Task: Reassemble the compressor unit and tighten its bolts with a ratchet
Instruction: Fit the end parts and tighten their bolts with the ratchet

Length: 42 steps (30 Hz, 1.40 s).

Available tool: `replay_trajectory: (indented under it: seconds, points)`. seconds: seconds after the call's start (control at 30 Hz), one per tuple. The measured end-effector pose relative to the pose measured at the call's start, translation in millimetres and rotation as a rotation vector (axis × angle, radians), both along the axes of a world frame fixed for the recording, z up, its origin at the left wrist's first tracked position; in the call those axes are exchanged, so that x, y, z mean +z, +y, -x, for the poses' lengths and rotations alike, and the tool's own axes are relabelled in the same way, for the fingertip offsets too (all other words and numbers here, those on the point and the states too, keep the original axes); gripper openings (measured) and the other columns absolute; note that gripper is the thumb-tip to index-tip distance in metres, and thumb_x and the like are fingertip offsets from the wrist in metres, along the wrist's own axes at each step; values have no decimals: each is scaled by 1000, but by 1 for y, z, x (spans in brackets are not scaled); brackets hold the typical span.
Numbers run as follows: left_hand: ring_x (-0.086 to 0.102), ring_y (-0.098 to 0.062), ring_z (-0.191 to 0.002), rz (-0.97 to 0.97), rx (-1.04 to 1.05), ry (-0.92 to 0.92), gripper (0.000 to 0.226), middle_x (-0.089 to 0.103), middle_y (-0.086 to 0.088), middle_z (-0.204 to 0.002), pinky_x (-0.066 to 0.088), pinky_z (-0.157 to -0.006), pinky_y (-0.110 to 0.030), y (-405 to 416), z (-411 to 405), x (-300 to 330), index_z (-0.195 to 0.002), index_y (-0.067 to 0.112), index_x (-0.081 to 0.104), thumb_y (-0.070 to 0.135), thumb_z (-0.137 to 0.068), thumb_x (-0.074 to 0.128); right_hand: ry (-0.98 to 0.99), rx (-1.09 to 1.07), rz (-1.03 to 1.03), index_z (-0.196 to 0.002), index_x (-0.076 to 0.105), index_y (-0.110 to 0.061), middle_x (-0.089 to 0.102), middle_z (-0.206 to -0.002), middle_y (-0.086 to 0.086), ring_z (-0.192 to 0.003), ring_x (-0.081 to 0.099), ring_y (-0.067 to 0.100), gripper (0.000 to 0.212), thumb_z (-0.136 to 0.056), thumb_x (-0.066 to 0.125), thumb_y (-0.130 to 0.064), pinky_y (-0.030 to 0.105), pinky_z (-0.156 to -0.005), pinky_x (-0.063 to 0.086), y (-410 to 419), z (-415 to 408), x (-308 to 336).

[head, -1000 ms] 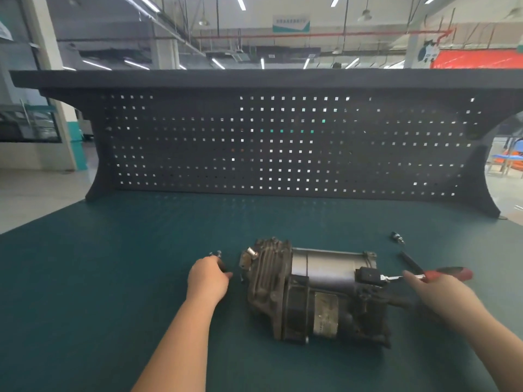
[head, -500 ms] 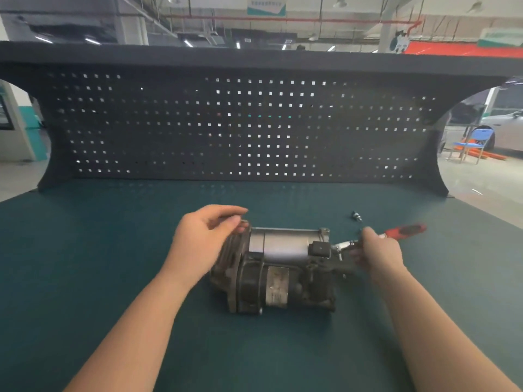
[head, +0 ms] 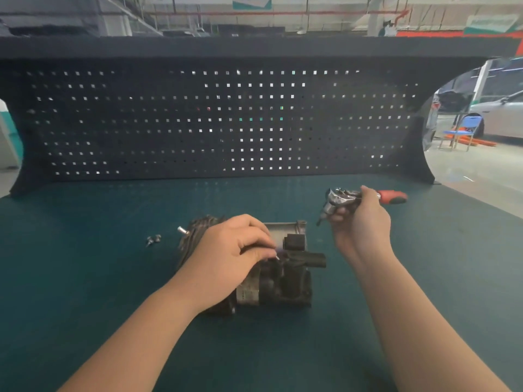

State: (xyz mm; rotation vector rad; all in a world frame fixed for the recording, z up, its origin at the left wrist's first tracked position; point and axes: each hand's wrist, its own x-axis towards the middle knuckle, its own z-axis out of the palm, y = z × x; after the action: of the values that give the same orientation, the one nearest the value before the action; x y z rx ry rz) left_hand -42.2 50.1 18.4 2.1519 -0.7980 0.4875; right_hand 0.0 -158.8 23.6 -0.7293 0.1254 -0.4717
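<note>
Left hand (head: 237, 250) pinches a small bolt (head: 276, 257) atop the compressor (head: 285, 281) mid-bench; right hand (head: 360, 222) grips the raised ratchet (head: 348, 198). Started crooked, I'd likely cross-thread it.

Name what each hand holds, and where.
Right hand grips the ratchet near its head. Left hand pinches a small bolt over the compressor.

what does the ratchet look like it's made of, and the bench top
Ratchet: the head looks like polished, chrome-like metal, since it glints; the handle appears to be red plastic or rubber. Bench top: a matte dark-green mat, probably rubber or vinyl, showing no glare.
</note>
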Motion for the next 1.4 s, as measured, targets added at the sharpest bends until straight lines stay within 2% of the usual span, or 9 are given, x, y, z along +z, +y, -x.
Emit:
replay_trajectory:
  seconds: [0.13, 0.43, 0.57, 0.67, 0.83, 1.0, 1.1, 1.23, 1.4]
  points:
    - [60, 5, -91, 0, -19, -55, 12, 65, 21, -91, 41, -80, -3, -2, 1, 0, -89, 17, 80, 9, -82, 74, -31, 149, -21, -75, 47, -9, 55, -46, -2, -37, 48, 5, 31, -103, 46, -21, 14, -37, 39, 11, 4, 3]
    - [58, 5, -96, -53, -30, -118, 15, 64, 21, -95, 40, -83, -3, -5, 3, 0, -96, 16, 79, 9, -85, 72, -118, 203, 108, -83, 55, -5, 65, -56, 1, -51, 64, 10, 31, -97, 57, -33, 16, -48, 51, 21, 13, 5]
    - [60, 4, -95, -18, -49, -11, 17, 67, 20, -91, 42, -84, -5, -8, 2, -5, -96, 21, 79, 9, -85, 72, -111, 163, 82, -74, 58, -9, 63, -54, -2, -46, 60, 8, 32, -95, 60, -34, 15, -45, 49, 19, 16, 6]
    - [61, 3, -95, 98, -40, 110, 21, 70, 21, -89, 43, -85, -7, -4, 2, -11, -90, 33, 78, 13, -84, 74, -137, 141, 85, -53, 64, -19, 58, -52, -4, -39, 49, 5, 43, -95, 62, -27, 15, -38, 40, 18, 19, 8]
    - [68, 2, -86, 287, -71, 313, 34, 74, 19, -87, 49, -76, -7, -3, 6, -22, -98, 40, 73, 8, -87, 70, -288, -30, 330, -55, 38, -22, 55, -46, 4, -34, 48, 14, 45, -92, 60, -7, 17, -37, 34, 21, 29, 13]
    - [69, 0, -91, 340, -100, 380, 22, 75, 13, -91, 52, -81, -13, 0, 3, -23, -100, 25, 68, 7, -88, 68, -319, -115, 646, -55, 37, -23, 54, -51, 23, -37, 59, 21, 45, -89, 63, -11, 21, -39, 43, 43, 43, 0]
    - [69, 0, -89, 336, -94, 383, 20, 75, 14, -90, 55, -79, -18, -1, 2, -24, -99, 29, 67, 12, -88, 69, -320, -169, 636, -54, 35, -23, 51, -51, 27, -38, 60, 21, 44, -88, 61, -11, 19, -40, 43, 45, 45, 0]
    - [69, 2, -89, 324, -84, 363, 21, 74, 18, -90, 55, -81, -22, -3, 1, -26, -97, 32, 67, 13, -87, 71, -316, -122, 530, -50, 37, -26, 52, -45, 11, -38, 58, 24, 39, -80, 60, -15, 25, -40, 42, 39, 40, 1]
    - [69, 2, -87, 335, -98, 344, 23, 74, 17, -89, 55, -80, -17, -3, 0, -27, -95, 31, 68, 11, -86, 72, -300, -58, 552, -53, 36, -25, 52, -47, 14, -37, 57, 25, 35, -77, 61, -19, 26, -39, 41, 39, 37, -2]
